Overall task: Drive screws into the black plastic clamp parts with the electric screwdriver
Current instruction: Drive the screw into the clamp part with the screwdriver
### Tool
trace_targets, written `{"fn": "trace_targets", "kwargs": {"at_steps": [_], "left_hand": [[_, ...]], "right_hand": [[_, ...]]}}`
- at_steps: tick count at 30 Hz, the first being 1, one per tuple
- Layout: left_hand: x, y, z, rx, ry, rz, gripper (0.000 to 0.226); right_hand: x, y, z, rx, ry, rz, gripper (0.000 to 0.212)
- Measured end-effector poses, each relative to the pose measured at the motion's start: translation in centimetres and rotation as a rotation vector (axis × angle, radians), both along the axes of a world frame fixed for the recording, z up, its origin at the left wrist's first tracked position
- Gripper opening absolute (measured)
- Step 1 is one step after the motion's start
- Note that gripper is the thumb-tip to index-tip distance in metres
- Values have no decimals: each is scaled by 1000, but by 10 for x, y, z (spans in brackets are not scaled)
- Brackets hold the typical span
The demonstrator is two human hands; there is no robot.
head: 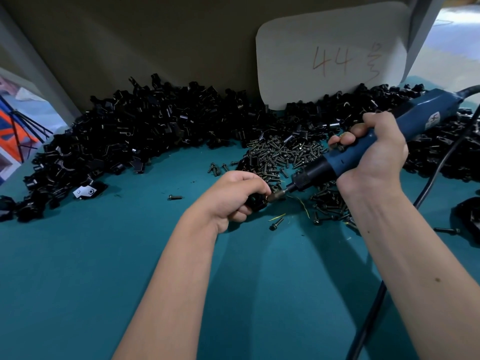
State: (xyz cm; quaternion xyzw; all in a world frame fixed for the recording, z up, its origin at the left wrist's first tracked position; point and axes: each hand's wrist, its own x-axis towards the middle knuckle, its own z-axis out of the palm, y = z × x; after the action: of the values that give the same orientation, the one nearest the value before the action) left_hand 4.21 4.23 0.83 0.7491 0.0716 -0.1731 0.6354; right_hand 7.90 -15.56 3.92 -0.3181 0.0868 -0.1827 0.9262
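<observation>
Left hand curled tight round one black clamp part, low over the teal table, screw side turned right toward the tool. Right hand wrapped round the blue electric screwdriver, fingers closed on the grip, thumb not visible. Tool slants down and left, cable trailing off right and back toward the near edge.

Head view only:
- Bit tip meets a screw at the clamp's right face. Looks like driving is in progress or about to start; can't tell how deep the screw sits.
- Clamp gripped hard, likely to resist torque and keep the hole lined up with the bit.
- Screw pile just beyond the hands, so reloading is a short reach.
- Big heap of clamp parts arcs from far left to far right along the back wall; whether driven or not, can't tell.
- Stray screws near the work: one left of the left hand, another just nearer than it.
- White card marked "44" leans on the back wall.

Risk: angled bit could cam out if it's off the screw axis.
</observation>
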Motion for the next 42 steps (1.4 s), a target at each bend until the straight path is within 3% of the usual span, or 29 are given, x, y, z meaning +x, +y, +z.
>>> {"fn": "trace_targets", "kwargs": {"at_steps": [13,19,42], "left_hand": [[5,4,-7,-58,49,20,13],[5,5,-9,-95,56,27,14],[4,4,-9,-80,70,30,5]], "right_hand": [[-2,3,-2,45,-66,56,25],[-4,7,0,-51,-86,87,19],[-8,15,1,-53,-48,-23,24]]}}
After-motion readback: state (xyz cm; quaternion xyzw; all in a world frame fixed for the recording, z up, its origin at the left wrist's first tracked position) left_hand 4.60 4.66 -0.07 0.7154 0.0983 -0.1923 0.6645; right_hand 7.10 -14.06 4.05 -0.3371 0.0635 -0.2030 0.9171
